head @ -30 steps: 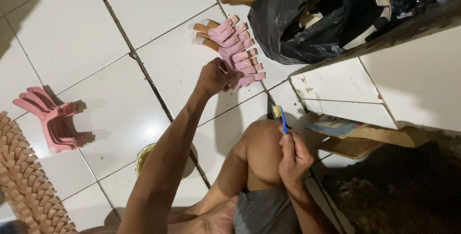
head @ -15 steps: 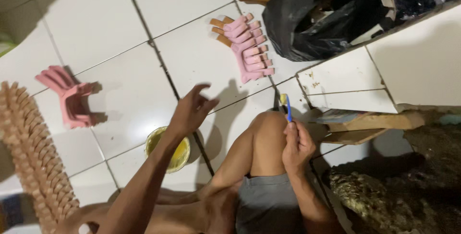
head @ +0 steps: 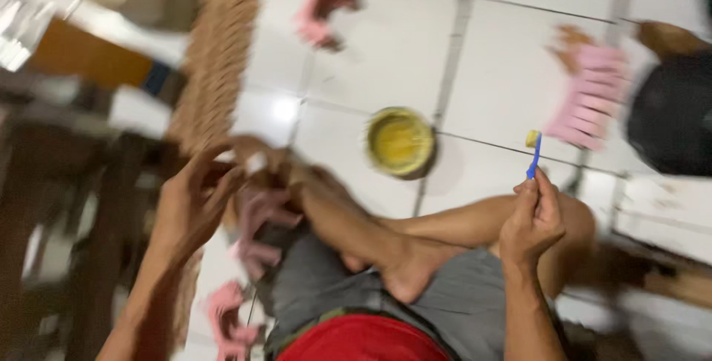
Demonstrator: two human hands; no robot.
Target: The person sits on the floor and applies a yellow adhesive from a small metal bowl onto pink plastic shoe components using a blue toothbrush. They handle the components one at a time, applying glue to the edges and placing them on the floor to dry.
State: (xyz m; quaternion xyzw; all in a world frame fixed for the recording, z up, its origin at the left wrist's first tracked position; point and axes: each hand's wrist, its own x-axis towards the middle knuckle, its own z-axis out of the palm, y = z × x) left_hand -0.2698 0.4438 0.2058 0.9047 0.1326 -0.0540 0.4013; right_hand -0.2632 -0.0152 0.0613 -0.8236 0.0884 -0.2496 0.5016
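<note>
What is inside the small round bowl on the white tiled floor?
The bowl holds something yellow, filling most of it; the blur hides whether it is paste or liquid. Its bottom is covered. The right hand holds a blue brush with a yellowish tip nearby.

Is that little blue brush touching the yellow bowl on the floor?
Apart. The head view shows the blue brush held up in the right hand, with bare white tile between its tip and the yellow bowl off to the side.
</note>
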